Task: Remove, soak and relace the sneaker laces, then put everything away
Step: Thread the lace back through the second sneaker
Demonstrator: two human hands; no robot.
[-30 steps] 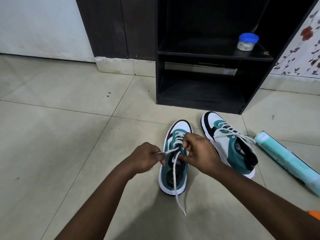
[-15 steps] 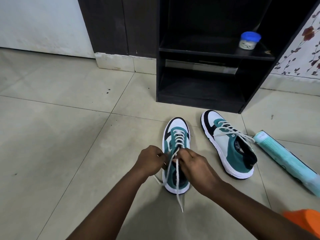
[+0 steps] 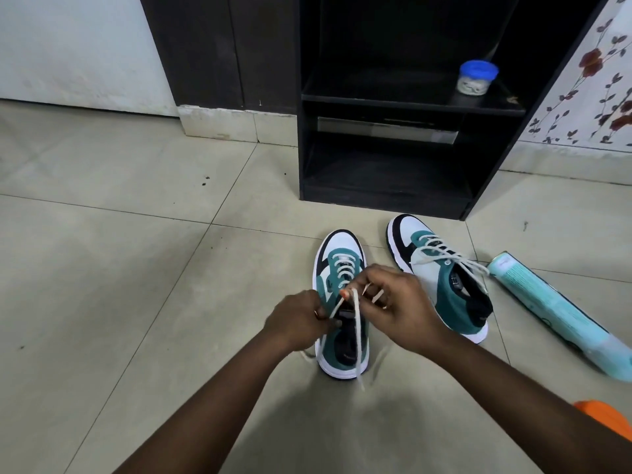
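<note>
Both hands met over the near sneaker at the centre of the frame, each pinching the white lace: the left hand curled tight on one strand, the right hand with fingers bent round another. One loose end trailed down past the heel onto the tiled floor. Just right of it stood the second sneaker, laced, its ends spilling sideways. A pale blue tube lay at the right edge, and a blue-lidded jar sat on the black shelf unit in the upper right
</note>
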